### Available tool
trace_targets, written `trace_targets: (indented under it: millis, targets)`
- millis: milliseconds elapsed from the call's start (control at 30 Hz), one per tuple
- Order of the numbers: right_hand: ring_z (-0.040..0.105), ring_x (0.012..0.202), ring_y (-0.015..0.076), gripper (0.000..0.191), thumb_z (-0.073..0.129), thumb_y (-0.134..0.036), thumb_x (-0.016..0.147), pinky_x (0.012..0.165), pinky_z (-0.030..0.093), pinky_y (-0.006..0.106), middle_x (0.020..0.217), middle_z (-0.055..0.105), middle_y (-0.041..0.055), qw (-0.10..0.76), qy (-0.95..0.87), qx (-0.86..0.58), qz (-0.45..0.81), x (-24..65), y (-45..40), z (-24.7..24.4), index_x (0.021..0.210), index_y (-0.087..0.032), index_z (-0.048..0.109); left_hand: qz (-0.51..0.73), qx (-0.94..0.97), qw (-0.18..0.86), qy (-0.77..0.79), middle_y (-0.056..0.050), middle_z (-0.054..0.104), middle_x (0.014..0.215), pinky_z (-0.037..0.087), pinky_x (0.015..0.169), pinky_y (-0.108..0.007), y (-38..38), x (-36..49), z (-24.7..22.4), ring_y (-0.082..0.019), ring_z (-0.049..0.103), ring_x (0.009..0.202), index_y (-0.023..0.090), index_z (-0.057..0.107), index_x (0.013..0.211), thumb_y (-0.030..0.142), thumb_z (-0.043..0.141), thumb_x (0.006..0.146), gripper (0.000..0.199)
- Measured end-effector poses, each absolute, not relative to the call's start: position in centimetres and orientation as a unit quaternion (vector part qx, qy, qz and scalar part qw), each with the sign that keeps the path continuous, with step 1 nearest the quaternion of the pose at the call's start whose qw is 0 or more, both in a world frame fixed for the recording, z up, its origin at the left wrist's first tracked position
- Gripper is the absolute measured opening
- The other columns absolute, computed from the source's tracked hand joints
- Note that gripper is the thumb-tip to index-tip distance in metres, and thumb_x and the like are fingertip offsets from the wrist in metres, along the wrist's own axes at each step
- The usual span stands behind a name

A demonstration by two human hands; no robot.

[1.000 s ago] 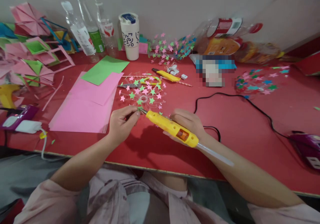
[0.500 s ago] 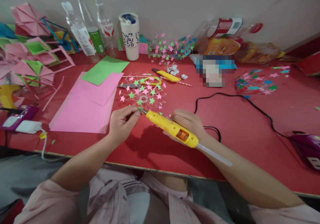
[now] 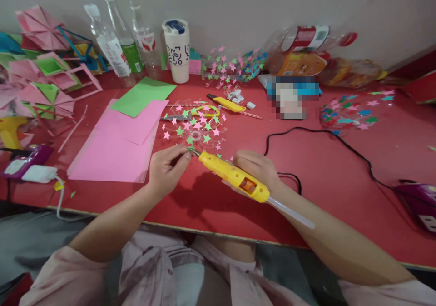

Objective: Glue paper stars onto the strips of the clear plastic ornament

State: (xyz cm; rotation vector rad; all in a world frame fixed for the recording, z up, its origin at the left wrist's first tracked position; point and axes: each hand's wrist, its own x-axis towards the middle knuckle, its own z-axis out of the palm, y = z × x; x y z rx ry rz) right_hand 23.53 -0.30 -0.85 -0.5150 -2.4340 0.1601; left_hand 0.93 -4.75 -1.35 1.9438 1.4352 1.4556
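My right hand [image 3: 257, 167] is wrapped round a yellow glue gun [image 3: 231, 172], with a clear glue stick [image 3: 291, 213] jutting from its back end. The metal nozzle points left and meets a small green star [image 3: 190, 148], pinched between thumb and forefinger of my left hand [image 3: 170, 165]. Just beyond my hands lies a clear plastic piece with pink and green stars [image 3: 195, 135] stuck over its spread strips. Scissors [image 3: 177, 117] with yellow handles lie partly beneath it.
Pink sheets [image 3: 112, 147] and a green sheet [image 3: 143, 97] lie left. Bottles [image 3: 112, 51] and a white cup [image 3: 177, 53] stand behind. A yellow cutter [image 3: 226, 103] lies beyond the stars. A black cable [image 3: 354, 151] crosses the right side. Paper crafts [image 3: 44, 69] fill the far left.
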Motion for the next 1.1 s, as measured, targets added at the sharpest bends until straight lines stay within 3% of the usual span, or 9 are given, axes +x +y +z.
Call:
trace_targets:
  millis: [133, 233, 333, 400, 500, 567, 833, 967, 1100]
  targets:
    - [0.037, 0.056, 0.0108, 0.019, 0.044, -0.022, 0.089, 0.049, 0.028, 0.025, 0.063, 0.043, -0.0015, 0.321, -0.924, -0.206, 0.027, 23.6, -0.5, -0.6, 0.071, -0.021, 0.041, 0.475, 0.763, -0.043, 0.436, 0.004, 0.051, 0.05, 0.035, 0.048, -0.02, -4.4, 0.5, -1.5, -0.007, 0.044, 0.046, 0.016, 0.057, 0.068, 0.011, 0.052, 0.08, 0.014]
    - [0.047, 0.06, 0.0115, 0.01, 0.046, -0.019, 0.088, 0.051, 0.035, 0.025, 0.071, 0.053, 0.0006, 0.362, -0.905, -0.225, 0.012, 23.7, -0.8, -0.1, 0.078, -0.021, 0.047, 0.47, 0.788, -0.064, 0.393, 0.002, 0.055, 0.052, 0.038, 0.051, -0.02, -4.4, 0.5, -1.4, -0.008, 0.048, 0.048, 0.015, 0.061, 0.078, 0.01, 0.051, 0.08, 0.011]
    - [0.057, 0.076, 0.0146, 0.009, 0.05, -0.017, 0.086, 0.061, 0.044, 0.026, 0.092, 0.061, 0.0044, 0.419, -0.867, -0.269, 0.014, 24.0, -0.4, 0.2, 0.094, -0.022, 0.051, 0.468, 0.782, 0.052, 0.409, 0.002, 0.054, 0.051, 0.038, 0.049, -0.02, -4.6, 1.0, -1.3, -0.008, 0.048, 0.047, 0.015, 0.06, 0.074, 0.014, 0.049, 0.082, 0.014]
    - [0.057, 0.081, 0.0169, 0.012, 0.053, -0.021, 0.085, 0.067, 0.046, 0.029, 0.093, 0.06, 0.005, 0.427, -0.848, -0.314, 0.009, 24.4, 0.6, 0.1, 0.096, -0.023, 0.051, 0.45, 0.76, 0.186, 0.43, 0.004, 0.051, 0.049, 0.037, 0.048, -0.019, -4.8, 1.5, -1.3, -0.007, 0.046, 0.045, 0.016, 0.059, 0.068, 0.018, 0.049, 0.084, 0.018]
    - [0.055, 0.076, 0.0189, 0.016, 0.057, -0.026, 0.079, 0.064, 0.046, 0.032, 0.086, 0.055, 0.0052, 0.354, -0.845, -0.401, 0.001, 25.5, 3.0, -0.8, 0.092, -0.021, 0.05, 0.401, 0.69, 0.41, 0.443, 0.005, 0.049, 0.046, 0.038, 0.048, -0.019, -5.0, 2.1, -1.3, -0.006, 0.046, 0.044, 0.016, 0.058, 0.065, 0.024, 0.05, 0.084, 0.022]
    - [0.055, 0.079, 0.0217, 0.027, 0.06, -0.027, 0.073, 0.064, 0.046, 0.034, 0.095, 0.053, 0.0101, 0.296, -0.838, -0.458, 0.002, 26.4, 4.6, -1.7, 0.096, -0.018, 0.05, 0.37, 0.633, 0.518, 0.442, 0.005, 0.048, 0.045, 0.038, 0.048, -0.019, -5.0, 2.3, -1.4, -0.006, 0.045, 0.042, 0.016, 0.06, 0.069, 0.026, 0.051, 0.084, 0.02]
    - [0.053, 0.091, 0.0303, 0.037, 0.057, -0.016, 0.063, 0.078, 0.043, 0.044, 0.102, 0.053, 0.0143, 0.092, -0.856, -0.509, -0.011, 27.4, 6.0, -3.2, 0.101, -0.014, 0.055, 0.338, 0.514, 0.663, 0.427, 0.006, 0.047, 0.038, 0.026, 0.039, -0.017, -4.5, 2.1, -1.5, -0.004, 0.034, 0.034, 0.016, 0.058, 0.067, 0.029, 0.053, 0.08, 0.02]
    - [0.05, 0.099, 0.0304, 0.035, 0.056, -0.012, 0.065, 0.086, 0.039, 0.049, 0.108, 0.052, 0.0127, 0.216, -0.861, -0.453, -0.079, 26.1, 4.1, -1.3, 0.099, -0.018, 0.055, 0.335, 0.481, 0.696, 0.414, 0.006, 0.047, 0.038, 0.023, 0.038, -0.017, -4.4, 2.2, -1.6, -0.003, 0.033, 0.033, 0.016, 0.057, 0.065, 0.028, 0.053, 0.079, 0.019]
    - [0.053, 0.084, 0.0176, 0.011, 0.055, -0.013, 0.078, 0.08, 0.045, 0.036, 0.084, 0.058, 0.0027, 0.359, -0.895, -0.261, -0.031, 23.8, 1.0, 0.1, 0.085, -0.022, 0.055, 0.337, 0.449, 0.722, 0.404, 0.006, 0.047, 0.039, 0.021, 0.037, -0.018, -4.4, 2.4, -1.8, -0.003, 0.033, 0.032, 0.015, 0.057, 0.064, 0.027, 0.054, 0.077, 0.018]
